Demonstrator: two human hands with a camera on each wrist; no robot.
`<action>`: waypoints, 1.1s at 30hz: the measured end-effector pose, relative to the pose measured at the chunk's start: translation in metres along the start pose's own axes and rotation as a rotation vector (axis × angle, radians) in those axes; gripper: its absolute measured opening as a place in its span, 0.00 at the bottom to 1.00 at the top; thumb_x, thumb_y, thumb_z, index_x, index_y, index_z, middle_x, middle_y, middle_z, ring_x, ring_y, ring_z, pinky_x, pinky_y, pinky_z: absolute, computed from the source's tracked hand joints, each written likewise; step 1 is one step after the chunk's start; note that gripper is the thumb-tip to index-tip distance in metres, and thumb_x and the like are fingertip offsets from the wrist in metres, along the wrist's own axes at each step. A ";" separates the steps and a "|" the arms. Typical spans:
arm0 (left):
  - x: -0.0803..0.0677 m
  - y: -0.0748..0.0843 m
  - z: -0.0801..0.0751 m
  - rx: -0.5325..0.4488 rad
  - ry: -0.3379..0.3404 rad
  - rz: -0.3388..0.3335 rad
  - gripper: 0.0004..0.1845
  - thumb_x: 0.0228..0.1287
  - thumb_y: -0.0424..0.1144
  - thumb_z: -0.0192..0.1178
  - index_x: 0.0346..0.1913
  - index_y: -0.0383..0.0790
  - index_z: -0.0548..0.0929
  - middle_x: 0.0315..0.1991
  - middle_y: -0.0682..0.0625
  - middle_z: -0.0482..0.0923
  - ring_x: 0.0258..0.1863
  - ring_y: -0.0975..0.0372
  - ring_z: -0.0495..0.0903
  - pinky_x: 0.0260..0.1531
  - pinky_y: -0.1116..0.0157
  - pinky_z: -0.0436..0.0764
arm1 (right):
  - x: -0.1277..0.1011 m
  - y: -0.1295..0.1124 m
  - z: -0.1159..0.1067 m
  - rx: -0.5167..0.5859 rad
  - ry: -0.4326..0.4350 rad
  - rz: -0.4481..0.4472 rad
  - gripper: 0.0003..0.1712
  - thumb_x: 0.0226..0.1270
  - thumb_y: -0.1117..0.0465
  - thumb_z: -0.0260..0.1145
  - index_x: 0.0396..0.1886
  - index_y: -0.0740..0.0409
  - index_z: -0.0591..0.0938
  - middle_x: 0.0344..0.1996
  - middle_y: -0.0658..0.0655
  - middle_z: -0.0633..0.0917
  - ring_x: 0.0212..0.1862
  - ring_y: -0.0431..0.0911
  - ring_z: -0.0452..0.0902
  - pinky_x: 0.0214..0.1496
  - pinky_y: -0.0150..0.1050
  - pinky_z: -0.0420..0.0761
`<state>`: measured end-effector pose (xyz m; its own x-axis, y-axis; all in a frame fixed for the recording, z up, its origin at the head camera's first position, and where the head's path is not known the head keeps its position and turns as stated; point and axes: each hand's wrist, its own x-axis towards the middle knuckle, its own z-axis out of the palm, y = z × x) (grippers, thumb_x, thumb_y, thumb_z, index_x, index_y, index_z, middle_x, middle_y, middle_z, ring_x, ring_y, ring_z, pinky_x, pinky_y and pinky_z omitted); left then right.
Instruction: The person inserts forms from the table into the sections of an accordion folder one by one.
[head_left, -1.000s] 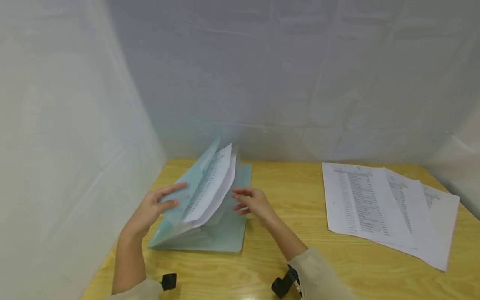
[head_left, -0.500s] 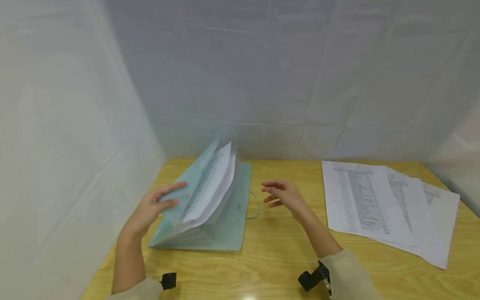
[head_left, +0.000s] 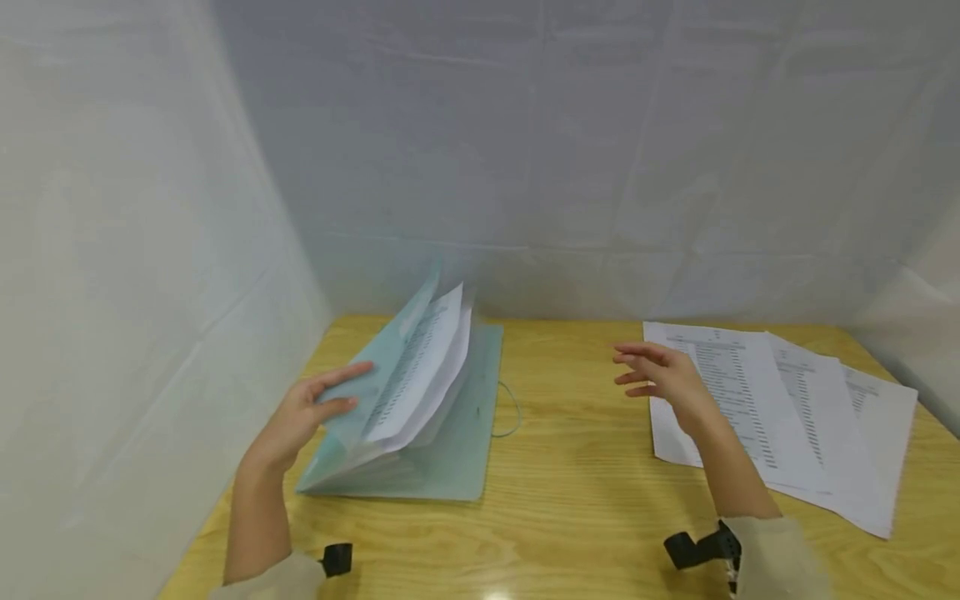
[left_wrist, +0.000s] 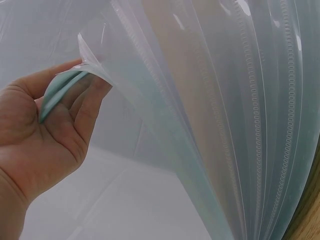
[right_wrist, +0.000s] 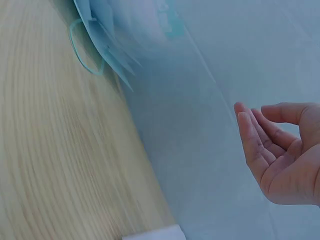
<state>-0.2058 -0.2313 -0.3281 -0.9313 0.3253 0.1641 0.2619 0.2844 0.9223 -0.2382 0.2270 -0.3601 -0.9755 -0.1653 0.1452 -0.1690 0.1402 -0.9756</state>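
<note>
A light teal display folder (head_left: 468, 471) lies part-opened on the left of the table, its front cover and clear pockets (left_wrist: 225, 110) raised and fanned. Printed sheets (head_left: 423, 367) show inside it. My left hand (head_left: 296, 417) grips the raised cover by its outer edge; the left wrist view shows the cover's edge bent between thumb and fingers. My right hand (head_left: 667, 379) is held in the air with loosely bent fingers and nothing in them, overlapping the left part of a loose printed sheet (head_left: 738, 408) in the head view.
Two more printed sheets (head_left: 885, 450) fan out under the first at the table's right. A thin elastic loop (head_left: 517, 408) sticks out from the folder's right edge. Pale sheeting (head_left: 570, 167) hangs behind and beside the wooden table (head_left: 570, 517).
My right hand has moved from the folder's right edge across to the loose sheets, bringing the elastic loop into sight. My left hand and the raised cover have stayed in place.
</note>
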 end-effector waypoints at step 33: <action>-0.001 0.001 -0.002 0.018 -0.011 0.019 0.24 0.65 0.31 0.54 0.63 0.30 0.68 0.65 0.39 0.60 0.67 0.49 0.46 0.58 0.39 0.45 | -0.077 0.046 -0.150 0.266 0.439 0.078 0.13 0.62 0.55 0.64 0.47 0.46 0.80 0.37 0.41 0.82 0.34 0.37 0.81 0.32 0.29 0.78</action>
<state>-0.2049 -0.2328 -0.3269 -0.9233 0.3405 0.1778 0.2842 0.2940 0.9126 -0.1919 0.3929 -0.3916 -0.9607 0.2686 0.0703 -0.1077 -0.1271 -0.9860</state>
